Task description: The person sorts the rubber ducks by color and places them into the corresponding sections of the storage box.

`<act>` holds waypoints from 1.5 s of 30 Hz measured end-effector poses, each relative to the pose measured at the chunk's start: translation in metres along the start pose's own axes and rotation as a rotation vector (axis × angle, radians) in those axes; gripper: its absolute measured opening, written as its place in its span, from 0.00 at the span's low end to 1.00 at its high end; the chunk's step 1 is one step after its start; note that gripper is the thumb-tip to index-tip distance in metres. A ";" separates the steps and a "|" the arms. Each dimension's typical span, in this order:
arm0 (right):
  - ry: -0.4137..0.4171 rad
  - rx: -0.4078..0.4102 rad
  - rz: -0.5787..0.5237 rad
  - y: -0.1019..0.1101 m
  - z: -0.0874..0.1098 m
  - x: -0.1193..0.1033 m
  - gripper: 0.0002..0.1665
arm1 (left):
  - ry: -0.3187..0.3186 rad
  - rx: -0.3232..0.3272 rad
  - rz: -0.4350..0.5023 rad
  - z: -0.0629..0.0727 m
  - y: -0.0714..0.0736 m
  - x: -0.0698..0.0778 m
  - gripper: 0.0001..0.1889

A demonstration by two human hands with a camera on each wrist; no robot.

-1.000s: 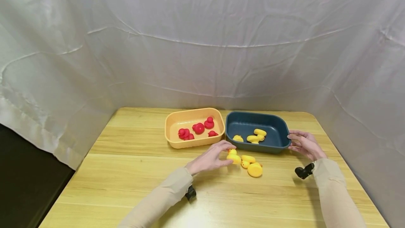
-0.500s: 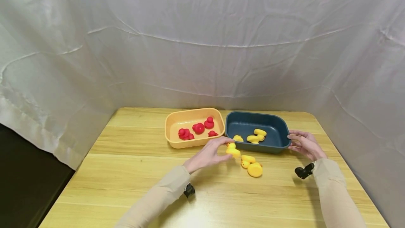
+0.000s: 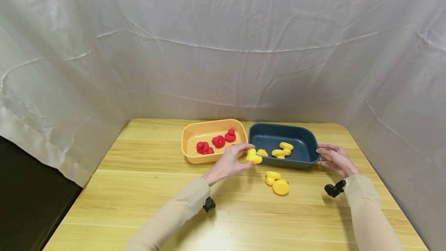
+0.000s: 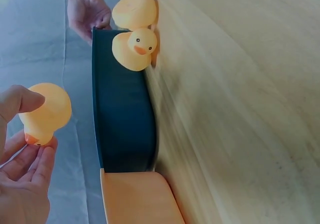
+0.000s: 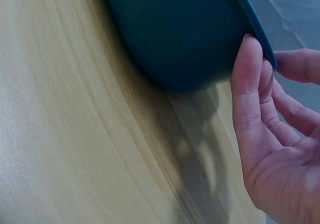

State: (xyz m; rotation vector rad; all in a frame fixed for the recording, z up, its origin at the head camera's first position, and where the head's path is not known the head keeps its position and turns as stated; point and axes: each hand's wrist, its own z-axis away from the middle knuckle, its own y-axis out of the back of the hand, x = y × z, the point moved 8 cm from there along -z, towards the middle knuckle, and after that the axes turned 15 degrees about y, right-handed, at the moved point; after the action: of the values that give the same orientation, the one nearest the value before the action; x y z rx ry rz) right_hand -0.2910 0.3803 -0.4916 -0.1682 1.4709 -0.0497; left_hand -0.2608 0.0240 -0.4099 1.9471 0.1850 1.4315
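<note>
In the head view my left hand (image 3: 228, 164) pinches a yellow rubber duck (image 3: 254, 157) between thumb and fingertips, near the front left rim of the dark blue bin (image 3: 306, 162). The left wrist view shows this duck (image 4: 52, 106) raised beside the bin, its head pointing down in that view. My right hand (image 3: 337, 160) holds the bin's right end; the right wrist view has its fingers (image 5: 247, 74) on both sides of the rim. Inside the bin lie several yellow ducks (image 3: 286, 146). Two more yellow ducks, one on its side (image 3: 273, 176) and one tipped over (image 3: 280, 187), lie in front.
An orange bin (image 3: 195, 159) with several red rubber ducks (image 3: 218, 141) stands directly left of the blue bin. Both are near the back edge of the wooden table (image 3: 146, 189). A pale curtain (image 3: 223, 69) hangs behind and along the sides.
My left hand has lifted the yellow duck off the table and moved it away from me, up to the blue bin's front rim. The right hand and both bins have stayed put.
</note>
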 end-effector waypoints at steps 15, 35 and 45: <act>-0.005 0.006 0.006 0.000 0.000 0.000 0.09 | 0.126 0.059 0.133 -0.014 0.006 -0.011 0.24; 0.006 0.012 -0.011 -0.002 0.002 -0.003 0.11 | 0.207 0.081 0.229 -0.044 0.003 -0.019 0.27; 0.005 0.012 -0.013 -0.001 0.002 -0.002 0.11 | 0.217 0.093 0.244 -0.056 0.001 -0.022 0.27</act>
State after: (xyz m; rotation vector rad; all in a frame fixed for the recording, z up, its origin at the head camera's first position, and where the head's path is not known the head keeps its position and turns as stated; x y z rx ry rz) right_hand -0.2890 0.3795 -0.4895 -0.1679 1.4744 -0.0702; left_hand -0.3185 0.0374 -0.4190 1.9377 0.1167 1.8247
